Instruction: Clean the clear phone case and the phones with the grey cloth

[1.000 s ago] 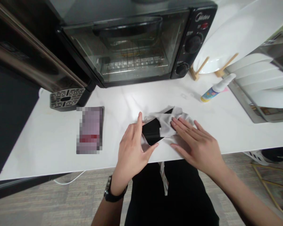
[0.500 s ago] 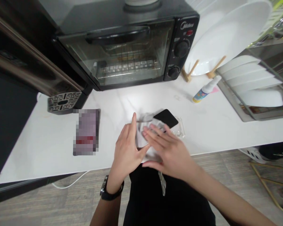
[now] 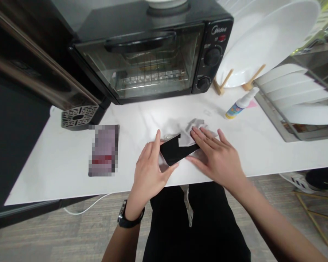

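A flat black phone-like slab (image 3: 175, 152) lies on the white counter (image 3: 57, 163) near its front edge. My left hand (image 3: 150, 171) pinches its left end between thumb and forefinger. My right hand (image 3: 217, 158) lies flat, fingers spread, pressing a crumpled white cloth (image 3: 192, 129) onto the slab's right part. The cloth covers the slab's far end. A wristwatch (image 3: 125, 218) is on my left wrist.
A black toaster oven (image 3: 153, 54) stands at the back. A second phone (image 3: 104, 150), blurred, lies to the left. A small spray bottle (image 3: 240, 104) lies on its side at right, by white plates (image 3: 262, 40) and a dish rack (image 3: 303, 105). A drip grille (image 3: 78, 115) sits back left.
My right hand with the cloth slid left over the slab, then back to the right. The left hand kept its hold on the slab's left end.
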Demonstrator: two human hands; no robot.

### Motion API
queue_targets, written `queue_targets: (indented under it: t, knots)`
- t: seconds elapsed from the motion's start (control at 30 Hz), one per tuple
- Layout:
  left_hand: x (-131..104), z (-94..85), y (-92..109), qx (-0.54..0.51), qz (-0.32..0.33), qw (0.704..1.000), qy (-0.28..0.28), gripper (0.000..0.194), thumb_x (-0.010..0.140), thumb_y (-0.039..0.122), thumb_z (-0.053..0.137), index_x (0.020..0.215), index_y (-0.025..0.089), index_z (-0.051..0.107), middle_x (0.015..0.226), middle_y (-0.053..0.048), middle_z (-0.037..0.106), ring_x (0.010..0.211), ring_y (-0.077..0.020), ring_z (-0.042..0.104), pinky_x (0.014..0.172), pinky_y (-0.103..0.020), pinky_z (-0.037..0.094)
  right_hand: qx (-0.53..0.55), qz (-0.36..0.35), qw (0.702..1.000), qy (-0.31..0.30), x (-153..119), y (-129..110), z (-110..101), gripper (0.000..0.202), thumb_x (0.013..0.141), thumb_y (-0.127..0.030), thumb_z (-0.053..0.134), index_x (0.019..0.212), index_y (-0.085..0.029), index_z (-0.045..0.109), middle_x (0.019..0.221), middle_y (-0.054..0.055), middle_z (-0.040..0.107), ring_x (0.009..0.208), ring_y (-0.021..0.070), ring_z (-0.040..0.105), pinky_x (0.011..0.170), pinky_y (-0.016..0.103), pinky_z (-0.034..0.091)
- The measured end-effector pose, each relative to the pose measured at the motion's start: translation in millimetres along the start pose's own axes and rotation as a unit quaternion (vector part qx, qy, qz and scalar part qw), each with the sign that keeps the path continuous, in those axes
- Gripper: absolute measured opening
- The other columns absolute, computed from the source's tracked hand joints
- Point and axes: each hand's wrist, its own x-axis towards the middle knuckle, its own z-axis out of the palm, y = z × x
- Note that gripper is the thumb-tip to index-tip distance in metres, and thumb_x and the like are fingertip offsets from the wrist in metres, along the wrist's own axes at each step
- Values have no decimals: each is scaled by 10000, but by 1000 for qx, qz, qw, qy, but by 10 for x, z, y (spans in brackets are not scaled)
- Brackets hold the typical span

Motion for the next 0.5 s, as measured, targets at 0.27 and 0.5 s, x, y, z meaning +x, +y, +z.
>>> queue_targets:
  t: [0.27, 0.5]
  knots:
    - [-7, 4, -14, 2, -8, 1000, -3, 1129, 912, 451, 804, 1760, 324, 69, 1419, -119, 638, 1324, -335, 637, 1139, -511, 540, 13, -22, 999, -18, -88, -26, -35, 782, 1050, -604, 565, 1662, -135, 430, 1659, 139, 506, 1537, 357, 520, 1285, 615, 454]
    - [-10, -7, 3, 6, -7, 1000, 0, 1092, 921, 311, 766, 1762, 320, 69, 1434, -106, 632, 1329, -319, 649, 1122, -465, 555, 49, -57, 996, -55, -196, -205, -37, 876, 1038, -695, 504, 1673, -100, 400, 1709, 118, 407, 1610, 318, 412, 1324, 538, 426]
